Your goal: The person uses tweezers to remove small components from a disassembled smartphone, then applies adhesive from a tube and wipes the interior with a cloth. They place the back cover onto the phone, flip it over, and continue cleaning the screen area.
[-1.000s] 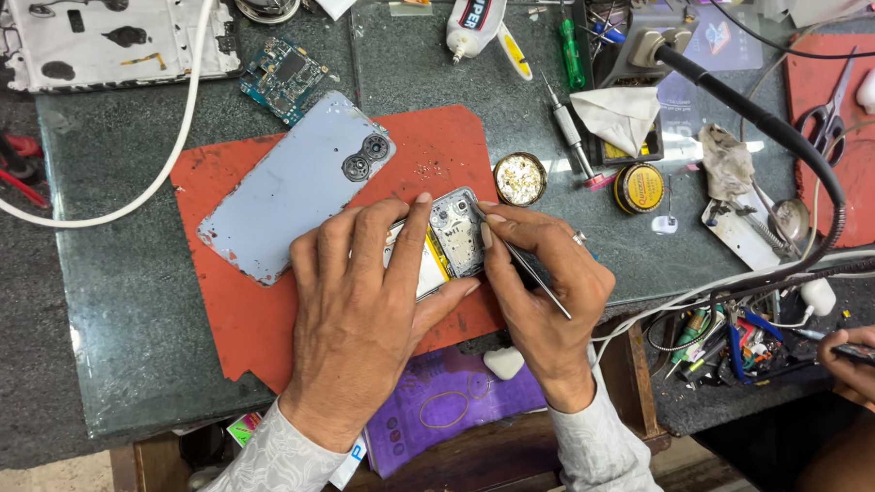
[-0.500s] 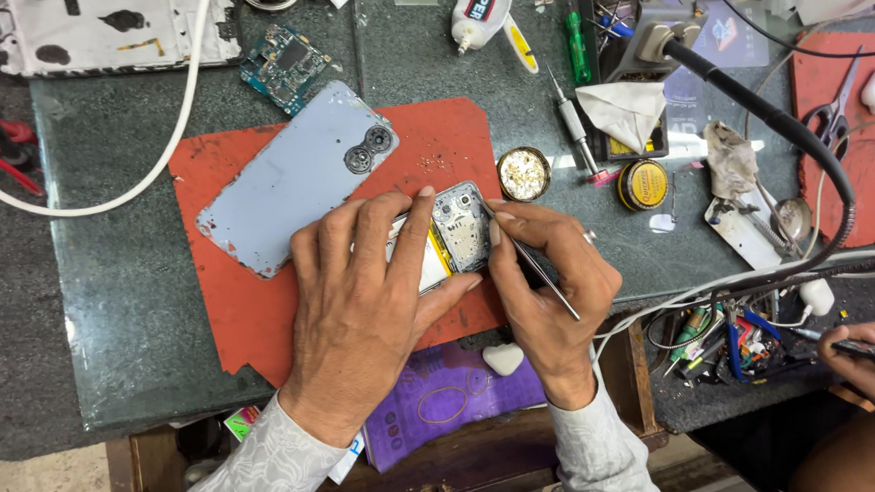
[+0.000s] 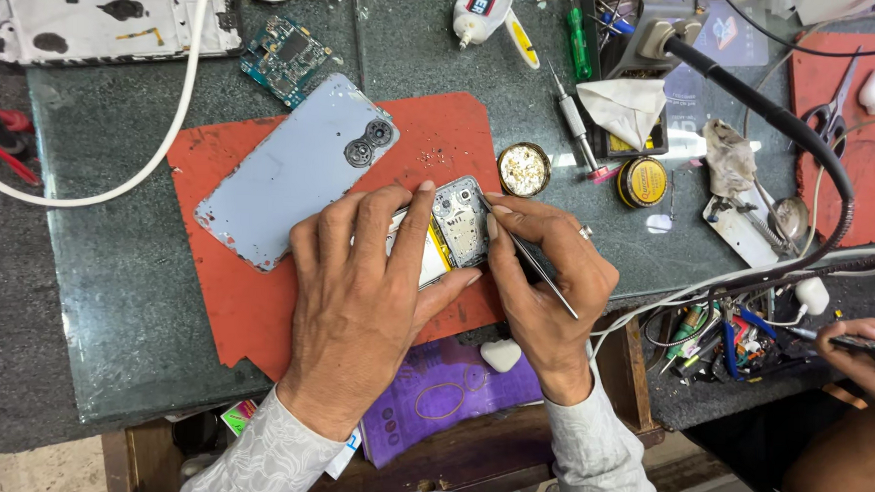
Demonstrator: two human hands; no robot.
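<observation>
While my left hand (image 3: 363,302) is pressing the opened phone (image 3: 448,232) at mid-frame, my right hand (image 3: 543,279) is pinching tweezers (image 3: 538,269) at its right edge, beside the back cover (image 3: 295,173).

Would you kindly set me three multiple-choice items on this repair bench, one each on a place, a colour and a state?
1. Where does the pale blue back cover lie?
A. on the red mat
B. on the purple sheet
C. on the floor

2. What colour is the mat?
A. green
B. red
C. white

3. What does the right hand hold?
A. scissors
B. nothing
C. a thin metal tool

Answers: 1 A, the cover rests on the mat; 2 B, the mat is plainly red; 3 C, the tool's tip meets the opened phone, which the left hand steadies.
</observation>
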